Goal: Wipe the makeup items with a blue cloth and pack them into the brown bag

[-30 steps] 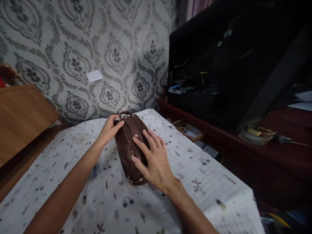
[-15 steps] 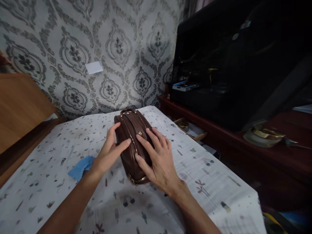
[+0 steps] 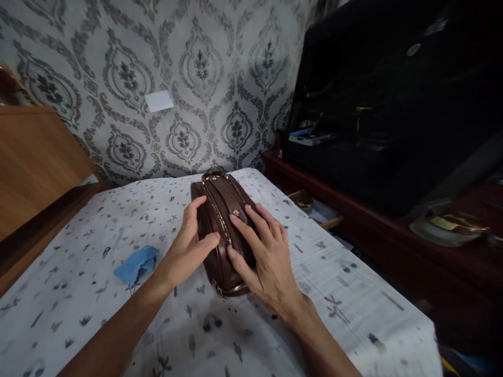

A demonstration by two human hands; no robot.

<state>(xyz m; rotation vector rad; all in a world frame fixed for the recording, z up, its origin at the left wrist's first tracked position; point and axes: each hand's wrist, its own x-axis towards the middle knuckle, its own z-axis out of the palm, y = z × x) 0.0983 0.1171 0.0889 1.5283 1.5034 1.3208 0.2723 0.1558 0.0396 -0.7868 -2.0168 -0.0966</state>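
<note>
A dark brown leather toiletry bag [image 3: 223,204] with gold zippers, a top strap with a gold stud, and a loop handle at its far end lies on a patterned white cloth [image 3: 168,324]. My left hand [image 3: 188,246] rests along the bag's left side, its thumb on the upper left edge and its index finger stretched forward; the other fingers are partly hidden. Across the top and right side lies my right hand [image 3: 267,256], fingers spread flat and thumb close to the near end of a zipper. The zipper there looks closed.
A crumpled blue cloth [image 3: 135,264] lies left of the bag. Wooden furniture [image 3: 39,162] borders the left. To the right stand a large black screen [image 3: 373,115] on a dark red cabinet [image 3: 377,225] and a small open drawer [image 3: 332,222]. Patterned wallpaper closes off the back.
The view has shifted, so everything sits slightly further right. My left thumb has slid down from the zipper toward the bag's left edge. The right hand keeps its place on the bag.
</note>
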